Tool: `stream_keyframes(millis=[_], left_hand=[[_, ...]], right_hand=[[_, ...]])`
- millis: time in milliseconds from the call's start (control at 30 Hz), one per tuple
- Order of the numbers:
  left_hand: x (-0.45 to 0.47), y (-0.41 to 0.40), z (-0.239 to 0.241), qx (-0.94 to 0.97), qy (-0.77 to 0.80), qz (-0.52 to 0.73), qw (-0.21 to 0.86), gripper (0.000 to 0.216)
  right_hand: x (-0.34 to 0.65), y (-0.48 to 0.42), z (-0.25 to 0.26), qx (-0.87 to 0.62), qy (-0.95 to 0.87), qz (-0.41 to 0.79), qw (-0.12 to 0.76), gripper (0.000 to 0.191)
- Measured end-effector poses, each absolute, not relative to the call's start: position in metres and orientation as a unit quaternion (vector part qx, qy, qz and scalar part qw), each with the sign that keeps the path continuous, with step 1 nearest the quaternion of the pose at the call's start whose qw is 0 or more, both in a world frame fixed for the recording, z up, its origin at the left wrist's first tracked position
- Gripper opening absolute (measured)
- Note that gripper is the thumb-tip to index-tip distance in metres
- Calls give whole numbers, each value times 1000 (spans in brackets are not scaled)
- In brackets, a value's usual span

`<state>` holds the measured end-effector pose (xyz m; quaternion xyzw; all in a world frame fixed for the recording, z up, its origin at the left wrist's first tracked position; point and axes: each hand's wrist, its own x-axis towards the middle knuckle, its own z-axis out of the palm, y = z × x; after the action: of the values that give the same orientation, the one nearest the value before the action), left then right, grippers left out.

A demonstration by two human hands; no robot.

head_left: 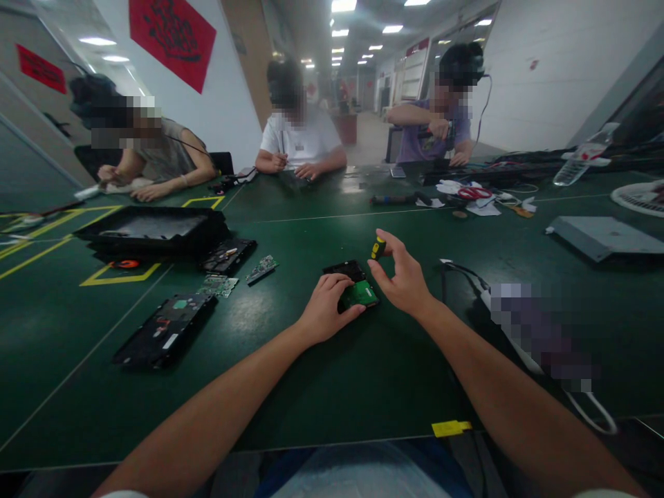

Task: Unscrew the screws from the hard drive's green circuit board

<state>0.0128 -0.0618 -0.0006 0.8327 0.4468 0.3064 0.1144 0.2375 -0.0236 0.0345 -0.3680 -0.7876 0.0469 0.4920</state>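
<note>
My right hand (pixel 401 277) pinches a short screwdriver (pixel 378 247) by its yellow-and-black handle, its shaft not clearly visible. The tool is above and to the right of a small device with a green circuit board (pixel 364 294). My left hand (pixel 329 308) grips this board from the left, fingers over its top and thumb along the near edge. Just behind the board lies a black plastic casing (pixel 346 268), partly hidden by my left fingers. I cannot tell whether board and casing are joined.
To the left lie a black device shell (pixel 166 330), loose circuit boards (pixel 262 270) and stacked black trays (pixel 155 232). At right are a cable (pixel 467 270), a grey metal box (pixel 606 237) and a plastic bottle (pixel 575 162). Three people sit across the green table (pixel 249 401).
</note>
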Motion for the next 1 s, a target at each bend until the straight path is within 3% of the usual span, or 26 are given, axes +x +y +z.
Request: stream_keyframes(millis=[1000], left_hand=[[13, -63, 2, 834, 444, 306, 117, 49]], right_hand=[[237, -24, 36, -382, -783, 56, 488, 64]])
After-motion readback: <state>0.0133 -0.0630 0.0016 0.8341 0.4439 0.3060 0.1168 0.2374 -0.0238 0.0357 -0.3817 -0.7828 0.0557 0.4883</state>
